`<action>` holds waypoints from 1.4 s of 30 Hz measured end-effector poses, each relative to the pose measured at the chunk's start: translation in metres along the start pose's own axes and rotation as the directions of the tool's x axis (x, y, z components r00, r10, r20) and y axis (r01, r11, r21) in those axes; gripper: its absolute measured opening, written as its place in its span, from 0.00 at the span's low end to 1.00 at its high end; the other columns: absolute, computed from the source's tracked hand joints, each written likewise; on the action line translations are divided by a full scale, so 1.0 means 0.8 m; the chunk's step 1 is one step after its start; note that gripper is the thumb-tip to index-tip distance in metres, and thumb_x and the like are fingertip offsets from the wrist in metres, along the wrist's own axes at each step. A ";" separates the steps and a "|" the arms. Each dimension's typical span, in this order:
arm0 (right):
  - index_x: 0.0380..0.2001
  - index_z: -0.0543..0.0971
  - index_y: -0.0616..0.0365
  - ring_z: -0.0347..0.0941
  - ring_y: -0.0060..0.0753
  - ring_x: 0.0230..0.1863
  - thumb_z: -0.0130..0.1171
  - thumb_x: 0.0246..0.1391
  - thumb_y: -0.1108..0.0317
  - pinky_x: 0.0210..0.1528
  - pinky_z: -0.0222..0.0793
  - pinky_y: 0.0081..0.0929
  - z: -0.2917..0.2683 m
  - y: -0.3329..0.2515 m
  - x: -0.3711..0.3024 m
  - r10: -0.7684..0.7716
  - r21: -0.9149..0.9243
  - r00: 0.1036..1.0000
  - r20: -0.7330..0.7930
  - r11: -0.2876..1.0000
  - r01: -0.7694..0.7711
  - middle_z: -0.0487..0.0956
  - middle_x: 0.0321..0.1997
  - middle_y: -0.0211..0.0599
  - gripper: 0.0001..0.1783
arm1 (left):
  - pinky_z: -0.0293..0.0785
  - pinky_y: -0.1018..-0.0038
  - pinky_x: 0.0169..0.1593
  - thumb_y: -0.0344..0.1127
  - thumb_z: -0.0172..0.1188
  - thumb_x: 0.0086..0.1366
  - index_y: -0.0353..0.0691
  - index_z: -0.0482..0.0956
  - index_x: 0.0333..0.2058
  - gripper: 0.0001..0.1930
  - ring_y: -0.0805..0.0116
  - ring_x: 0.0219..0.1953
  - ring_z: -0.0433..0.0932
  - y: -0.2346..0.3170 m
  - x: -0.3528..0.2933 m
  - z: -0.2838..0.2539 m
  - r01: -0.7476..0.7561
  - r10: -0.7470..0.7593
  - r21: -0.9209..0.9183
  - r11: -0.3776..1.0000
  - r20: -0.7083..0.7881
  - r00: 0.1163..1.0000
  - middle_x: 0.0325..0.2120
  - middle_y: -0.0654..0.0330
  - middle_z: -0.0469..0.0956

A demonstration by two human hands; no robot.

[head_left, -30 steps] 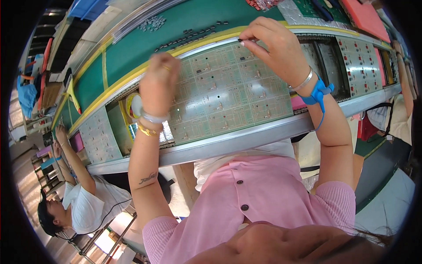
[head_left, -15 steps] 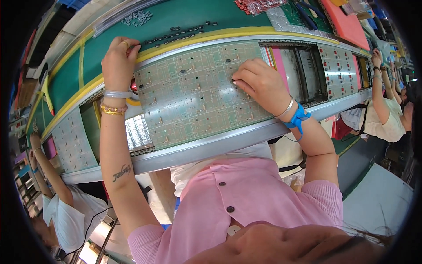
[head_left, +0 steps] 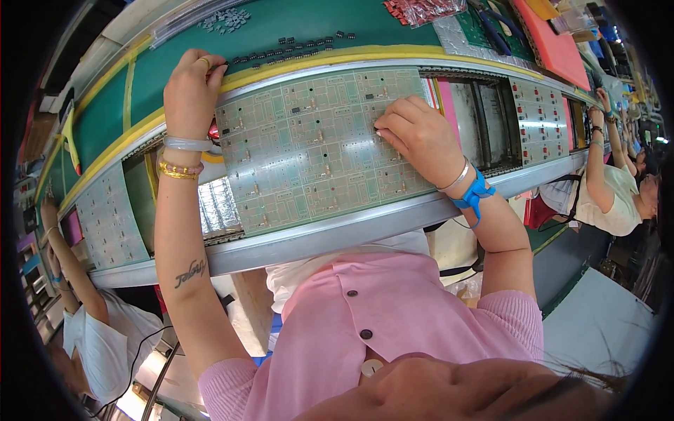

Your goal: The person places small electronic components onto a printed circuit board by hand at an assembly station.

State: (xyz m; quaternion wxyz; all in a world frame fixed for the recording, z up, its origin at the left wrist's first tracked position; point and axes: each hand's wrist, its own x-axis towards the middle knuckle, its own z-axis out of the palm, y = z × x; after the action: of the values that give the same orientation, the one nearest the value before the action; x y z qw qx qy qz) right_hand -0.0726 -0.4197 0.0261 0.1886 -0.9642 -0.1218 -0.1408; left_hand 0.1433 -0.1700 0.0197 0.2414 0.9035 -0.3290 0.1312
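Observation:
A wide green circuit board panel (head_left: 274,172), divided into repeated sections, lies in a metal-railed track in front of me. Small parts stand on it, among them a few black chips (head_left: 295,110). My right hand (head_left: 421,137) is over the panel's right half, thumb and forefinger pinched close to its surface. Whatever sits between those fingertips is too small to make out. Beyond the far rail, my left hand (head_left: 191,95) pinches at the left end of several loose black chips (head_left: 281,52) on the green mat. Its fingertips hide what they hold, if anything.
The metal near rail (head_left: 316,235) runs between me and the panel. More boards lie along the track, one on the right (head_left: 539,119) and one on the left (head_left: 112,217). Grey parts (head_left: 225,19), red parts (head_left: 421,10) and pliers (head_left: 491,28) lie behind. People work on both sides.
The view has shifted slightly. Both hands keep nearly the same places, the left pinching by the loose chips and the right pinching over the panel.

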 end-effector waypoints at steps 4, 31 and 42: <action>0.29 0.77 0.57 0.70 0.37 0.37 0.63 0.41 0.73 0.38 0.69 0.30 0.000 0.001 -0.002 -0.065 -0.089 0.998 0.017 0.994 0.067 0.73 0.32 0.33 0.09 | 0.72 0.68 0.34 0.33 0.61 0.57 0.37 0.81 0.30 0.06 0.58 0.29 0.76 0.000 0.001 0.001 -0.003 0.003 0.005 1.000 0.000 1.000 0.32 0.59 0.76; 0.26 0.79 0.59 0.71 0.42 0.36 0.60 0.46 0.70 0.42 0.68 0.34 0.008 0.053 0.126 0.101 -0.108 0.982 -0.160 0.987 -0.119 0.73 0.28 0.38 0.05 | 0.73 0.69 0.35 0.28 0.66 0.49 0.38 0.81 0.29 0.06 0.61 0.33 0.76 0.035 -0.133 -0.076 -0.071 0.081 -0.061 0.996 0.182 0.980 0.30 0.61 0.76; 0.26 0.79 0.60 0.71 0.42 0.36 0.59 0.46 0.71 0.41 0.68 0.34 0.013 0.055 0.123 0.116 -0.096 0.978 -0.175 0.986 -0.134 0.73 0.28 0.39 0.04 | 0.73 0.71 0.36 0.25 0.66 0.50 0.37 0.81 0.30 0.07 0.62 0.32 0.77 0.036 -0.129 -0.068 -0.103 0.116 -0.077 0.992 0.188 0.975 0.30 0.60 0.76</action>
State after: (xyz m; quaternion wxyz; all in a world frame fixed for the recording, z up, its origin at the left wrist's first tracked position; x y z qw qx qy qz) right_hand 0.0337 -0.4372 0.0337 0.1545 -0.9633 -0.0368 -0.2163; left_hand 0.0429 -0.1060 0.0353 0.2309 0.8838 -0.4043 0.0457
